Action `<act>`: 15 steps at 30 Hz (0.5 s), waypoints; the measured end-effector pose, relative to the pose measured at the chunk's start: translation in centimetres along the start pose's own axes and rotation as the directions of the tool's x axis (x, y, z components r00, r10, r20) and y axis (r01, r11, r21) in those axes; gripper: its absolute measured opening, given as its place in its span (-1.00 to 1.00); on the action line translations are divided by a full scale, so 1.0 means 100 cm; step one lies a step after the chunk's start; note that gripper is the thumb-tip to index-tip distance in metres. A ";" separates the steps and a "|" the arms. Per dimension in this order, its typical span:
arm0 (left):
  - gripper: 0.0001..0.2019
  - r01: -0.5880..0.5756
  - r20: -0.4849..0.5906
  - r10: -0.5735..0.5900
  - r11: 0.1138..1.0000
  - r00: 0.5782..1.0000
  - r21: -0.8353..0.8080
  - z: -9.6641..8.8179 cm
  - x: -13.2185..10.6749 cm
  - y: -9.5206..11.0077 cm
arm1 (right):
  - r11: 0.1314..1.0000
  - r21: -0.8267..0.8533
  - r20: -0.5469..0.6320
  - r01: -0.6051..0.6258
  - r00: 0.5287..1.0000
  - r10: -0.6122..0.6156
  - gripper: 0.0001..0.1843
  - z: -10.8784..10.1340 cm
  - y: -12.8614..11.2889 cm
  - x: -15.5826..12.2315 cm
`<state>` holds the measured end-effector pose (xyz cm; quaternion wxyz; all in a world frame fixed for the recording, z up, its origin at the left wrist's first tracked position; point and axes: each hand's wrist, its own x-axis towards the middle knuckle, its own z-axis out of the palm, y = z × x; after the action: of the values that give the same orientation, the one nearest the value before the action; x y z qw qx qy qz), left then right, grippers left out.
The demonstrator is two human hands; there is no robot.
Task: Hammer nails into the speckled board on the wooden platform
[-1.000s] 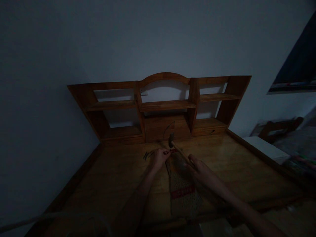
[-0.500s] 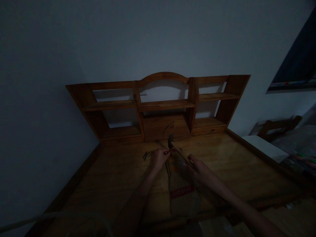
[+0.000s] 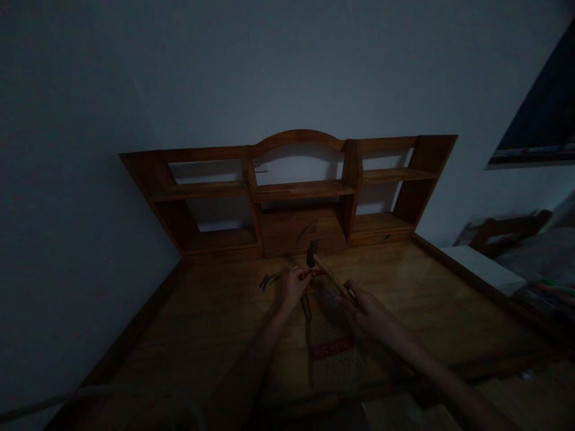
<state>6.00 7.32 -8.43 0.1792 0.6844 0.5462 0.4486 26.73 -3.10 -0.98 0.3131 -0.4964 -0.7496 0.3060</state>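
Note:
In my right hand (image 3: 366, 306) is the wooden handle of a hammer (image 3: 331, 277), its fingers wrapped around it. The dark hammer head points away from me, just beyond the fingertips of my left hand (image 3: 293, 286). Those left fingers are pinched together at the far end of a speckled cloth-like piece (image 3: 333, 368) with a red band across it. Anything between them is too dark and small to name. A thin dark looped tool (image 3: 306, 306) lies along the left edge of that piece. More slim dark tools (image 3: 268, 281) rest left of my left hand.
A wooden shelf unit (image 3: 305, 191) stands along the back of the wooden table (image 3: 206, 323), against the wall. The table has raised edges on both sides. Beyond its right edge are a white surface (image 3: 483, 269) and a wooden chair back (image 3: 512, 226). The light is dim.
The hammer head has shifted very slightly to the right and away from me. My left hand has stayed nearly in place, still pinched.

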 end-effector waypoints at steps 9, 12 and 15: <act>-0.85 -0.044 0.026 0.043 0.999 0.999 0.020 0.000 0.003 -0.017 | 0.999 0.034 0.011 -0.014 1.000 0.013 -0.79 0.002 -0.005 -0.003; -0.86 -0.036 0.004 0.036 0.999 0.999 0.005 0.002 0.005 -0.023 | 0.999 0.039 0.009 -0.022 1.000 0.021 -0.76 0.001 -0.007 -0.003; -0.87 -0.015 0.001 0.015 1.000 1.000 0.000 0.002 0.005 -0.022 | 0.999 0.024 0.018 -0.028 0.999 0.028 -0.77 0.002 -0.006 -0.003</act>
<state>4.92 8.54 -9.94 0.1762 0.6887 0.5408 0.4497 26.34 -3.62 -0.72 0.3079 -0.5002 -0.7417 0.3237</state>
